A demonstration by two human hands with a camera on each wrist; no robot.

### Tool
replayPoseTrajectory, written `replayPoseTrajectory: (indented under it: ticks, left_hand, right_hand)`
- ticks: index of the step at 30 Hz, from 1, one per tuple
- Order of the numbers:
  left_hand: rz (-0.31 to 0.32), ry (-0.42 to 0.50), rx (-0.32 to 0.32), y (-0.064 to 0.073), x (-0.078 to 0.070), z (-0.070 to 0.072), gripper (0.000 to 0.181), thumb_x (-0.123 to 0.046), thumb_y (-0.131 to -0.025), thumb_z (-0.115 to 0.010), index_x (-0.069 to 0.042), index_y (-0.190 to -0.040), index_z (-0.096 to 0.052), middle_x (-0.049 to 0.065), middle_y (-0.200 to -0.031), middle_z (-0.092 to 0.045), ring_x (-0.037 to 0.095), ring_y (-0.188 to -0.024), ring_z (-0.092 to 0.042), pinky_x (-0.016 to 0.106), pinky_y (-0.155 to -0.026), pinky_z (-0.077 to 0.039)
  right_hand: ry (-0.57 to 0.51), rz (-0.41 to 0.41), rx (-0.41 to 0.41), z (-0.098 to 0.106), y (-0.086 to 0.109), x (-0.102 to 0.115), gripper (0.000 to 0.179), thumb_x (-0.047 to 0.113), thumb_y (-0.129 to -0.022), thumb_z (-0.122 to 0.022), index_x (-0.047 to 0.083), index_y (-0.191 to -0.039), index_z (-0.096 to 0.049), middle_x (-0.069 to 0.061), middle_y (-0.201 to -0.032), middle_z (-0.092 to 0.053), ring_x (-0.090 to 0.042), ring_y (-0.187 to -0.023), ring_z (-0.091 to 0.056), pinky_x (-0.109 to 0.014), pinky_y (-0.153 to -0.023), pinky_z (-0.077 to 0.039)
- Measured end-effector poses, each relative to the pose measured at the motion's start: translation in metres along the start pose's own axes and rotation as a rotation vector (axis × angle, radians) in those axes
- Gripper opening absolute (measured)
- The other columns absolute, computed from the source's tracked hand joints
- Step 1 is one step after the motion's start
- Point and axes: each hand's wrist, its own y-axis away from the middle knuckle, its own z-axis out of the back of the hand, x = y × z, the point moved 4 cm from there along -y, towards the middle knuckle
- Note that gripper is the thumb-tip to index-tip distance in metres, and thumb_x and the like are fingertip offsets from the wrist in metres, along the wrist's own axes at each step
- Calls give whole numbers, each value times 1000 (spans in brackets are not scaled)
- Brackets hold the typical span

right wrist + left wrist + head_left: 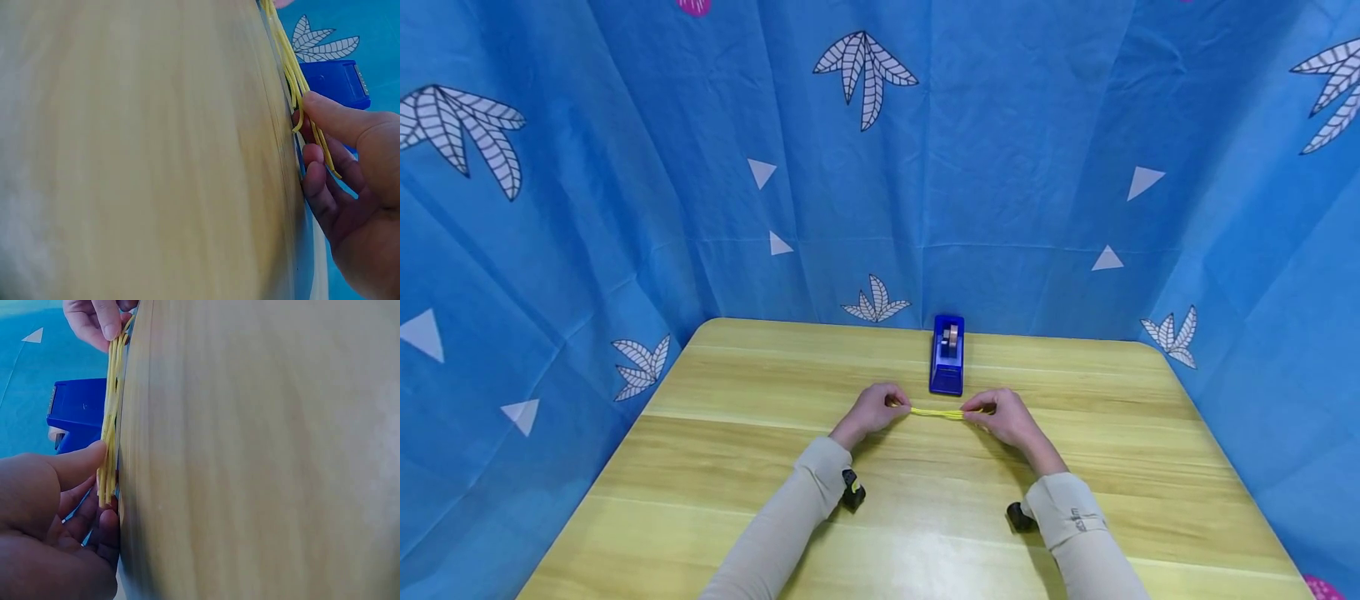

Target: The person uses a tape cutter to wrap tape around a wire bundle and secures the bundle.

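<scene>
A bundle of thin yellow cords (pixel 936 412) stretches level between both hands, just in front of the tape dispenser. My left hand (pixel 877 407) pinches one end; in the left wrist view the thumb presses on the strands (pixel 111 406) with the fingers behind. My right hand (pixel 1002 416) pinches the other end. In the right wrist view, loose cord ends (pixel 328 156) poke out past the thumb and fingertips, and one strand bends aside. Behind the cords stands the blue tape dispenser (pixel 947 357) with a roll of tape in it, touched by neither hand.
The wood-grain table (pixel 737 467) has rounded far corners. Blue curtains (pixel 1022 150) with leaf and triangle prints hang behind it and on both sides. Small black devices (pixel 853 492) sit at the sleeve cuffs.
</scene>
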Motion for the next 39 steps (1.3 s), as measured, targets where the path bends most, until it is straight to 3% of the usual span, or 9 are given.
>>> replayPoseTrajectory:
  ticks: [15,27,39]
  left_hand:
    - [-4,35,22,3,-4,3,4,-5,-97,-69,-5,-98,-74,0,-89,-66,12,-82,-57,23,-75,-49]
    - [34,85,33,-3,6,2,6,-4,-96,-69,-6,-100,-73,5,-95,-67,13,-87,-59,26,-80,-52]
    - [34,102,15,-1,6,5,6,-3,-96,-69,-4,-101,-73,8,-97,-69,15,-88,-60,26,-81,-53]
  right_hand:
    - [20,-10,23,-1,-1,-4,10,12,-93,-78,13,-102,-82,-6,-103,-79,-20,-94,-70,-42,-87,-59]
    - [20,-8,20,0,-2,-5,11,11,-93,-77,14,-102,-82,-6,-105,-77,-21,-95,-69,-44,-88,-58]
    - [36,-33,15,-1,-3,-4,12,13,-93,-78,15,-103,-82,-7,-109,-77,-21,-95,-67,-44,-88,-56]
